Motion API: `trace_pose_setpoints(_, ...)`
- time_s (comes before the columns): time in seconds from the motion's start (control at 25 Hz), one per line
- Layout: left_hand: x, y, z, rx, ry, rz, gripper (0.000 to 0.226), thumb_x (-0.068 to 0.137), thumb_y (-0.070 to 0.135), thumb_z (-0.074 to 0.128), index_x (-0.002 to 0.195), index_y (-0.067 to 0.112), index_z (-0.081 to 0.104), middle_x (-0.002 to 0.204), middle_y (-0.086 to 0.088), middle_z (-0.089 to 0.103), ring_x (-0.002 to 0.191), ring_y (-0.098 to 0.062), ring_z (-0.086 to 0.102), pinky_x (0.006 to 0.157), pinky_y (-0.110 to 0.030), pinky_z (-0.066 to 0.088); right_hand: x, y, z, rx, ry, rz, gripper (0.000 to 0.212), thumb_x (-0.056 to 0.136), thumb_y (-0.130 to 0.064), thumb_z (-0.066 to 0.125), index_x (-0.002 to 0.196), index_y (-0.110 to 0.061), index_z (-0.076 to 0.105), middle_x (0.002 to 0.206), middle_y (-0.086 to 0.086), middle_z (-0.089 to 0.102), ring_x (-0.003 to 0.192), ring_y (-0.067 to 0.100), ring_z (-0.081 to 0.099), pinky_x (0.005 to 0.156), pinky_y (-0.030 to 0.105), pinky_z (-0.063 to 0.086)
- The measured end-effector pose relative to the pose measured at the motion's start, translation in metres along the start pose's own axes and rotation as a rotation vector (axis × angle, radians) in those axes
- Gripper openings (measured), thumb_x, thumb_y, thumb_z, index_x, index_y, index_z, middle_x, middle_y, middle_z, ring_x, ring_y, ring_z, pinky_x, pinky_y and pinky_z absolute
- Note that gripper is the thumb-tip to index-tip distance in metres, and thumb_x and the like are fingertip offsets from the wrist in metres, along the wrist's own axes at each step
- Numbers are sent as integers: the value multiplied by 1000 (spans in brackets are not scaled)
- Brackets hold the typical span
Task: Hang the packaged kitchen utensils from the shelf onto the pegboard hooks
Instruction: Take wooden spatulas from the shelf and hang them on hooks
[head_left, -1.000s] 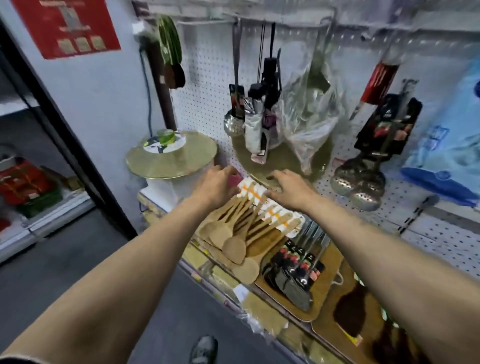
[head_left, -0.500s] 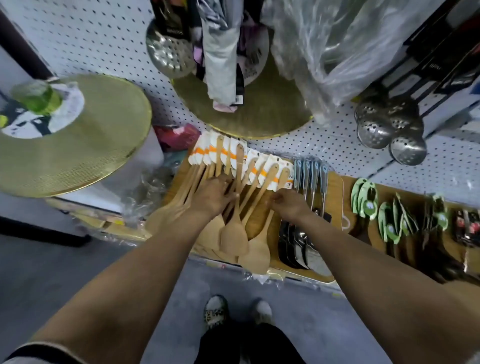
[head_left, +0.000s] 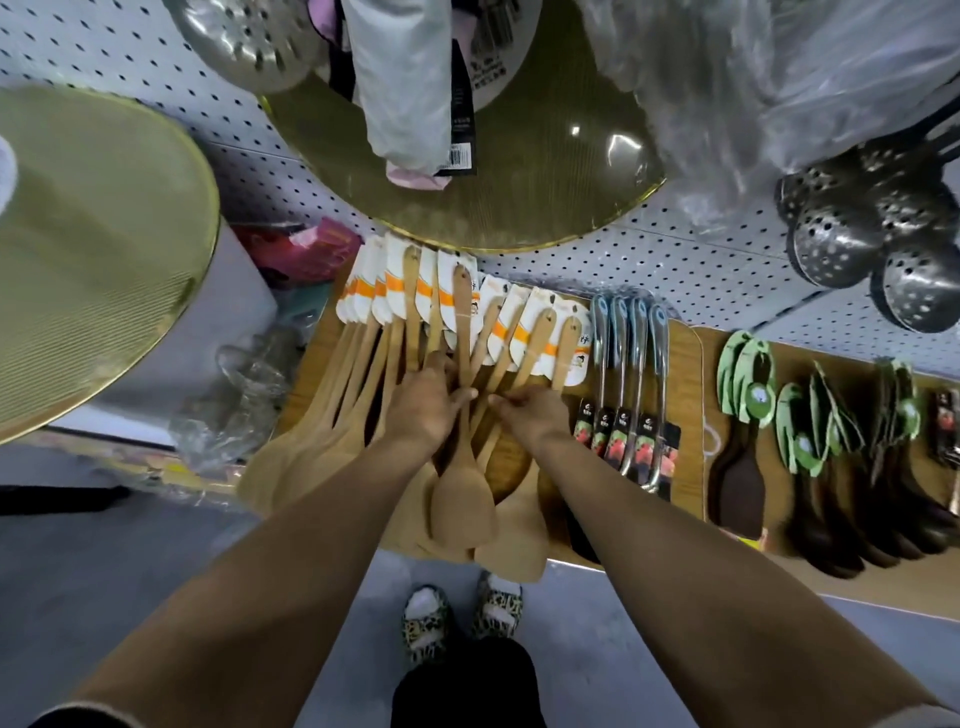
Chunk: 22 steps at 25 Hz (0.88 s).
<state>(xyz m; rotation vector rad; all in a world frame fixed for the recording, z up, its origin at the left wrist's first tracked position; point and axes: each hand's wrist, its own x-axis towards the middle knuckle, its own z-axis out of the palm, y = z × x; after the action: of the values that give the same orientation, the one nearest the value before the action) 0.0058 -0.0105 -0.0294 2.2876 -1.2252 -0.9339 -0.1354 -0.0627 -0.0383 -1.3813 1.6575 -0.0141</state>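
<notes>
Step in hand: gather wooden spatulas from the shelf (head_left: 685, 343) for hanging.

The wooden spatulas (head_left: 462, 499) lie fanned on the shelf, blades toward 6 o'clock, header cards (head_left: 447, 291) toward 12 o'clock against the pegboard (head_left: 675, 270). The left hand (head_left: 421, 405) rests on the handles at the centre of the fan; its fingers (head_left: 460, 397) are curled narrow around one or more handles, though the exact count cannot be told. The right hand (head_left: 530, 415) sits just beside it at 3 o'clock, fingers pinched narrow on the neighbouring handles.

Recommended procedure:
1. Close both hands on the handles only, not on the cards; the cards carry the hang holes and would likely tear or crease.
2. Square the handles into one bundle before lifting, so the overlapping blades do not drag the rest off the shelf edge.
3. Lift straight up. The gold mesh disc (head_left: 519, 171) and the plastic bag (head_left: 753, 93) hang close above at 12 o'clock; clear them on the way.
4. Keep away from the steel utensils (head_left: 631, 395) at 3 o'clock.
5. No free hook is visible; locate one before raising the bundle.
</notes>
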Motion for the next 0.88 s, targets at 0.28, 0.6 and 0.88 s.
trace_pose_setpoints(0.28, -6, -37, -20, 41, 284, -101, 26, 88, 35, 65, 106, 22, 52, 101, -3, 66, 93, -27, 62, 76, -34, 47, 23, -21, 35, 175, -110, 18, 15, 86, -35, 75, 90, -22, 69, 91, 1, 74, 92, 20, 70, 88, 41, 59)
trace_pose_setpoints(0.6, -3, -21, -12, 199, 156, -148, 70, 69, 51, 80, 118, 13, 46, 115, -10, 60, 104, -30, 61, 81, -42, 53, 0, 6, 13, 506, 8, 132, 28, 79, -23, 83, 101, -12, 70, 98, 7, 75, 93, 25, 72, 86, 42, 60)
trace_pose_setpoints(0.88, -16, -16, -21, 147, 139, -236, 36, 86, 30, 70, 117, 15, 61, 113, -10, 67, 104, -30, 63, 80, -33, 48, -25, 10, -4, 581, 24, 110, 28, 85, -15, 78, 108, -3, 67, 102, 11, 73, 93, 25, 71, 78, 33, 59)
